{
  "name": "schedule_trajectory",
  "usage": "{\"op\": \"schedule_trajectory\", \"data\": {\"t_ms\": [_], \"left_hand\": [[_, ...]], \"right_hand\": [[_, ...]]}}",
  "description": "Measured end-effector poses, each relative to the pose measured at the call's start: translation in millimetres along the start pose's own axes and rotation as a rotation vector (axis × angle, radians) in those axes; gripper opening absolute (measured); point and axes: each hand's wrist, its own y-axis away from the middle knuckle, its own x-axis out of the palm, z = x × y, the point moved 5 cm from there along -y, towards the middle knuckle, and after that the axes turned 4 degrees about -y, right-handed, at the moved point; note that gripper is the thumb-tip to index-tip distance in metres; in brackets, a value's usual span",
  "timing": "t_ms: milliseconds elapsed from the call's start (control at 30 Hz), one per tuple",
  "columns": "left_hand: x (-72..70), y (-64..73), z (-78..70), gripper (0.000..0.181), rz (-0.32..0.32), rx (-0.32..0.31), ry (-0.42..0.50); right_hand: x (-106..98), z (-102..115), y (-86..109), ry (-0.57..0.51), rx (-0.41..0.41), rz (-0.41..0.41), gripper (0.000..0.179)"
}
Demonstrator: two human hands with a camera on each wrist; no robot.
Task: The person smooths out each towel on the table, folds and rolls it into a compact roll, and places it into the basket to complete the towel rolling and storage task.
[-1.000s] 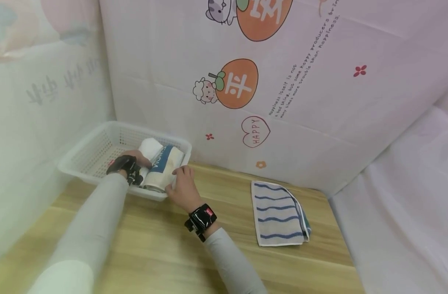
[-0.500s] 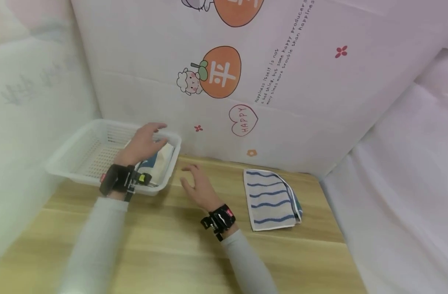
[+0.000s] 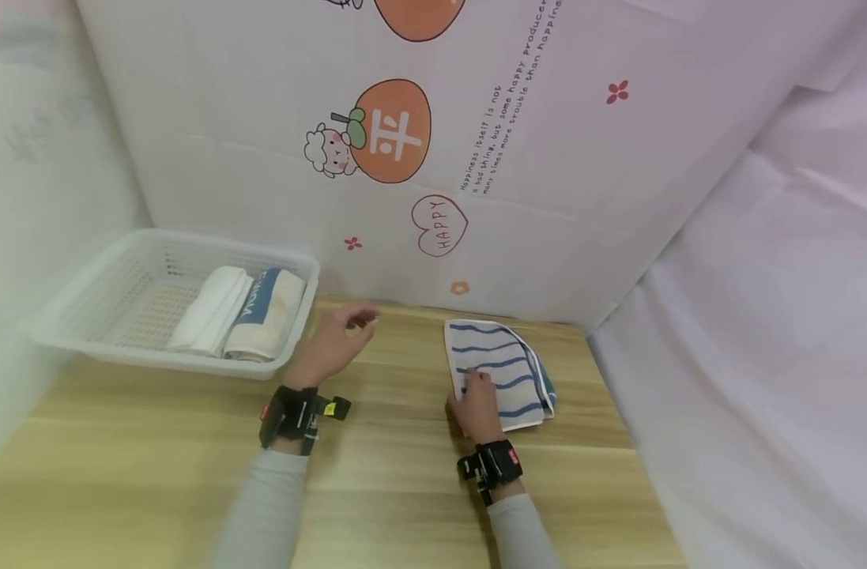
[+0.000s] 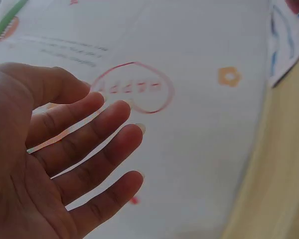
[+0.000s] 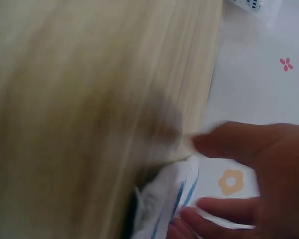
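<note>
A folded towel with wavy blue stripes lies on the wooden table toward the right. My right hand is over its left edge, fingers bent and touching the cloth. In the right wrist view the thumb stands apart from the fingers, near the towel's edge. My left hand hovers just right of the basket, holding nothing; the left wrist view shows its fingers loosely bent and spread. A rolled white towel and a rolled cream and blue towel lie side by side in the basket.
The white plastic basket stands at the back left of the wooden table. Its left part shows bare mesh floor. A printed white cloth rises along the back edge, and plain white cloth hangs on the right.
Both hands have left the basket and moved right. The right hand has reached the striped towel; the left has come out past the basket's right rim. Both rolled towels stay in the basket.
</note>
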Motion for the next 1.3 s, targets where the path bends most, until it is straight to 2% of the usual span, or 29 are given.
{"op": "schedule_trajectory", "data": {"t_ms": [100,200,300,400,500,600,667,800,867,967,1033,1067,1133,1233,1300], "left_hand": [[26.0,1.3,19.6,0.028,0.077,-0.026,0.015],[46.7,0.2,31.8,0.026,0.136,-0.021,-0.007],[59.2,-1.0,35.1,0.030,0.197,-0.030,-0.030],[70.7,2.9,37.2,0.048,0.266,-0.053,-0.085],[80.0,5.3,38.6,0.068,0.310,-0.039,-0.186],[87.0,7.5,41.3,0.073,0.329,-0.014,-0.278],[89.9,9.2,43.4,0.069,0.339,-0.011,-0.313],[90.9,12.2,39.0,0.055,0.347,0.019,-0.336],[90.1,11.0,26.2,0.049,0.337,0.077,-0.324],[84.6,8.8,4.0,0.037,0.311,0.173,-0.267],[76.8,7.7,-7.1,0.030,0.289,0.219,-0.235],[72.4,7.2,-8.9,0.027,0.272,0.233,-0.218],[62.0,7.5,-4.4,0.031,0.248,0.197,-0.195],[48.8,7.6,15.8,0.040,0.225,0.097,-0.139],[43.8,7.8,30.6,0.038,0.215,0.030,-0.113]], "right_hand": [[0.5,-1.0,0.3,0.053,-0.052,0.021,0.040],[3.3,-0.3,-2.2,0.057,-0.079,0.047,0.034],[10.0,1.2,-5.1,0.023,-0.068,0.120,0.035],[18.2,6.8,-1.0,-0.062,-0.074,0.217,0.041],[23.7,20.4,4.2,-0.170,-0.143,0.312,0.030],[24.7,38.6,10.7,-0.255,-0.251,0.376,0.011],[21.9,50.3,14.8,-0.270,-0.321,0.376,0.017],[6.3,69.8,20.5,-0.316,-0.380,0.301,0.017],[-6.3,77.9,22.6,-0.338,-0.385,0.244,0.011],[-19.6,91.8,25.4,-0.361,-0.384,0.185,0.018],[-24.4,102.7,28.2,-0.366,-0.403,0.188,0.027],[-25.2,108.0,30.4,-0.380,-0.410,0.216,0.030],[-23.9,116.5,35.4,-0.414,-0.426,0.296,0.034],[-18.9,115.5,41.9,-0.461,-0.413,0.416,0.039],[-19.8,102.1,40.9,-0.469,-0.401,0.416,0.037]]}}
